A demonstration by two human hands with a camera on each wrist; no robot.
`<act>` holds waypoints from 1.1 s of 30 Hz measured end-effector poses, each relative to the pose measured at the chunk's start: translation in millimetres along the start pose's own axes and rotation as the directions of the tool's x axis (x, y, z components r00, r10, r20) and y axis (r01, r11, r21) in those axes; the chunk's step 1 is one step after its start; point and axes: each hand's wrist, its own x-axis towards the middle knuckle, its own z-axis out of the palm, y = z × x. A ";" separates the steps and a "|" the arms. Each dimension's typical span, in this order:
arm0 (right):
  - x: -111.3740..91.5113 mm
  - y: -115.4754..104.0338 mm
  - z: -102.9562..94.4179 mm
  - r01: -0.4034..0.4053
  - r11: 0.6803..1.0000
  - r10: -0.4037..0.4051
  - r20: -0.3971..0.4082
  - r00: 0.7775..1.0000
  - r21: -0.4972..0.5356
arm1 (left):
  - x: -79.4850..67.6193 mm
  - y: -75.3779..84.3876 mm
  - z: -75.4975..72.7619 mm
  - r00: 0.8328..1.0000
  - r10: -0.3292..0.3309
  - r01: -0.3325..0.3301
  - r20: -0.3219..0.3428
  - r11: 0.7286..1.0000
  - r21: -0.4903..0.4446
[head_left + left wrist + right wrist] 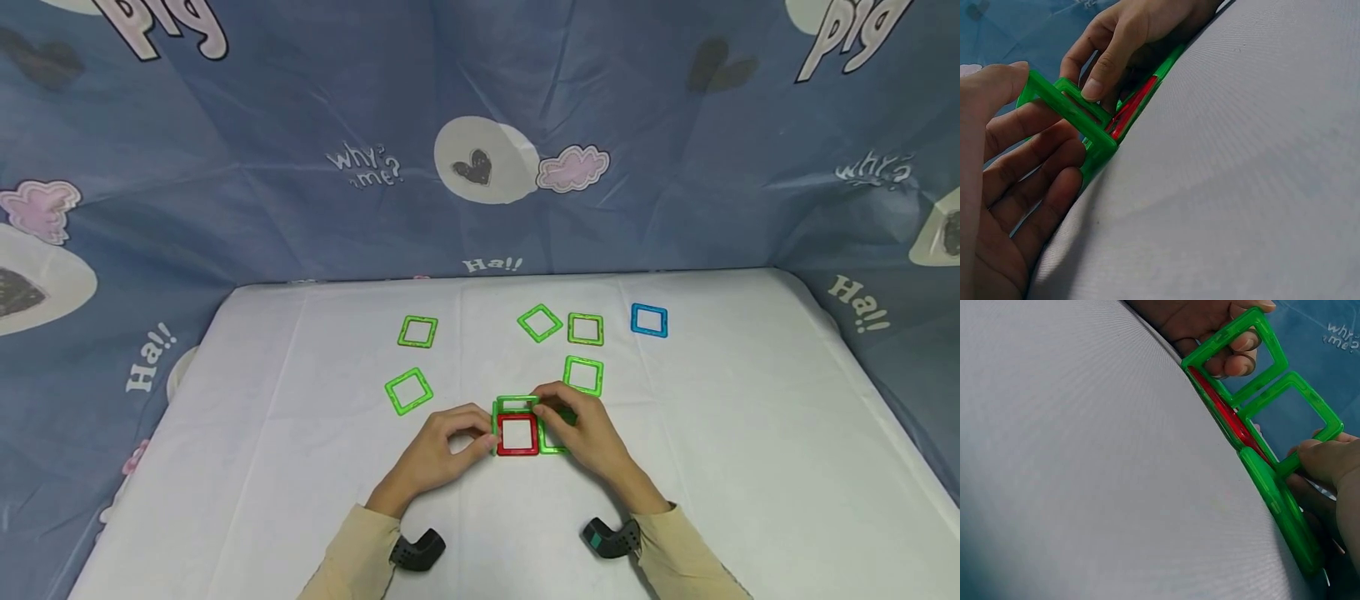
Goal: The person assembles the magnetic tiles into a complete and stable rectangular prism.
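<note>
A red square magnetic tile (pixel 517 452) lies flat on the white table, with a green tile (pixel 1282 509) flat along its right side. One green tile (pixel 1220 335) stands upright on the red tile's left edge. Another upright green tile (pixel 1316 400) rises from its far edge. My left hand (pixel 442 442) pinches the left upright tile, thumb at its upper corner and fingers on the outer face. With thumb and fingers, my right hand (pixel 588 429) pinches the far upright tile by its right side, partly covering the flat green tile.
Beyond my hands lie several loose green tiles, among them one left of centre (pixel 400 410) and one just past the right hand (pixel 583 359). A blue tile (pixel 649 333) lies farther right. A patterned blue cloth (pixel 375 225) hangs behind the table (pixel 300 467).
</note>
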 end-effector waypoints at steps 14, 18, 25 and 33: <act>0.2 3.7 0.4 -0.009 1.000 0.009 0.022 1.000 0.018 | -6.2 -32.0 9.6 1.000 -0.016 0.016 0.001 1.000 0.019; 1.3 4.4 0.3 -0.011 1.000 0.011 0.024 1.000 0.020 | -6.6 -36.0 9.1 0.999 -0.031 0.030 0.020 0.999 0.036; 1.9 3.8 -1.6 -0.025 0.999 0.024 0.029 0.999 0.029 | -5.9 -36.9 9.0 0.998 -0.051 0.050 0.026 0.998 0.033; -0.3 2.4 -3.1 -0.030 0.999 0.028 0.048 0.998 0.034 | -7.9 -37.2 9.3 0.999 -0.043 0.042 0.029 0.999 0.033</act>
